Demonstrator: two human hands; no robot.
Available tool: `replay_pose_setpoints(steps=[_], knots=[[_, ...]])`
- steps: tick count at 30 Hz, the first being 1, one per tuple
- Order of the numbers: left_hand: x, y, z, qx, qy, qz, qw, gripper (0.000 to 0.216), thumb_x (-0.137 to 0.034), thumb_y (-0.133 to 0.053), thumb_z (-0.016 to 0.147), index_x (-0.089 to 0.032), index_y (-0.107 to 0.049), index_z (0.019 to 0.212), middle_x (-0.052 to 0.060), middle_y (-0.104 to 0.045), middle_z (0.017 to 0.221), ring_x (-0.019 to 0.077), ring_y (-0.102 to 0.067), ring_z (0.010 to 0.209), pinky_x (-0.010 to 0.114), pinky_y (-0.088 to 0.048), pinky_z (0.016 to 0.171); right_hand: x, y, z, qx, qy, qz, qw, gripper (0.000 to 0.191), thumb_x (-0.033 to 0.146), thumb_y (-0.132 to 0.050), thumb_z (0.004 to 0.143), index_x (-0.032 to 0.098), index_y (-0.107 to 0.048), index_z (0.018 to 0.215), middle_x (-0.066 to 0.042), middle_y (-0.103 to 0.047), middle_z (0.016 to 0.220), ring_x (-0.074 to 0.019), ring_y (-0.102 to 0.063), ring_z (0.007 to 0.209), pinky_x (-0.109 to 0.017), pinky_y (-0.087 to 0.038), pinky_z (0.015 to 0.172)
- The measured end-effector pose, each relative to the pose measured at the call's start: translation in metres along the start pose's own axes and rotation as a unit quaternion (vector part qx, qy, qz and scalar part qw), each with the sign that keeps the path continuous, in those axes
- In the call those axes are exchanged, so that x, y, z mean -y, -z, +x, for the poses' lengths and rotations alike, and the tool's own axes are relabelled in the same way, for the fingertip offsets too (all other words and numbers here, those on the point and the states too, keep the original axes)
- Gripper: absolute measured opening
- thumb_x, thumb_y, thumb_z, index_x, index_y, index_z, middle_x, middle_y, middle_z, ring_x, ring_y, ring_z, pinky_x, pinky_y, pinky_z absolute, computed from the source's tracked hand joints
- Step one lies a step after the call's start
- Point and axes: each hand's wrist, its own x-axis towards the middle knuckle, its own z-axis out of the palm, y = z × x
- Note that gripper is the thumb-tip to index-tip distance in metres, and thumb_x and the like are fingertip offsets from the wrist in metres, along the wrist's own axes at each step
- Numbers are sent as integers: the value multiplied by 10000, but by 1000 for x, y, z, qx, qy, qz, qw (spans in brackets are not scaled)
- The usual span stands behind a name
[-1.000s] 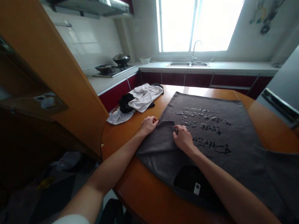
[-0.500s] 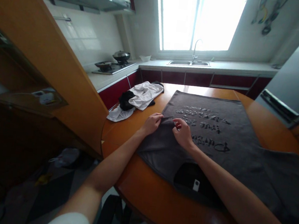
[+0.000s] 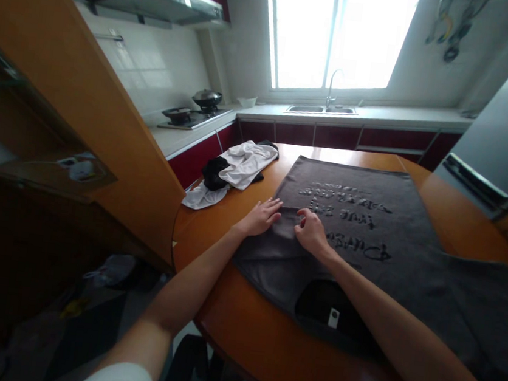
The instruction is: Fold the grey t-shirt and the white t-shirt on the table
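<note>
A dark grey T-shirt lay spread flat on the rounded orange wooden table. Its printed lettering faced up, and its collar, with a small white label, was turned toward the person. The shirt's sleeve on the person's left was folded inward over the body of the garment, and both hands rested at the far end of that fold.

The left hand lay open, palm down and fingers spread, pressing on the outer edge of the folded sleeve, right at the shirt's side edge. It closed on nothing. The right hand sat just beside it, on the inner side of the fold and near the first letters of the print. Its fingers were curled and its thumb drawn in toward the forefinger. Whether it pinched a bit of cloth or only pressed on it could not be told. The rest of the shirt stretched away to the right of both hands.

Left of the shirt, at the table's far edge, a heap of white and black clothes lay well apart from the hands. Behind the table ran a counter with a sink under a bright window, and a stove with pans stood to the left.
</note>
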Motion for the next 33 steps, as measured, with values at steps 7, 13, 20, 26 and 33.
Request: replay_pose_setpoints(steps=[7,13,20,26,33], knots=[[36,1,12,-174,98,-71,977,287,-153,-520,922,-187,-766,1064,94,-708,1041,223,-671,1013,362,-525,983,11,14,-11,28,32,-139,989,288,176,-524,906,203,-657,1160,-116,-660,1117,-244,-651,958,-318,-469,808],[35,0,14,-133,87,-80,984,238,-265,-546,961,-251,-775,1020,59,-693,1086,221,-633,1061,365,-504,977,2,15,-3,10,133,-143,981,277,262,-491,985,190,-699,1154,-130,-650,1213,-254,-547,1181,-354,-419,1023],[25,3,14,-94,152,8,984,259,-370,-492,998,-277,-727,1054,69,-661,1188,290,-556,1153,493,-430,1026,-13,-5,4,83,180,-132,971,476,415,-476,1018,208,-553,1440,-111,-470,1559,-286,-329,1478,-500,-244,1198],[24,6,12,-65,157,27,985,337,-451,-402,1033,-326,-697,1137,58,-612,1271,301,-509,1210,541,-381,1058,-12,-5,3,106,166,-139,970,510,459,-434,1032,213,-520,1470,-111,-357,1630,-295,-249,1527,-558,-182,1216],[24,8,10,-72,183,44,980,304,-444,-461,1007,-315,-705,1135,76,-609,1290,317,-522,1230,562,-392,1064,-13,-7,4,112,143,-143,973,559,497,-406,1034,189,-493,1492,-106,-365,1626,-317,-255,1523,-579,-164,1220]])
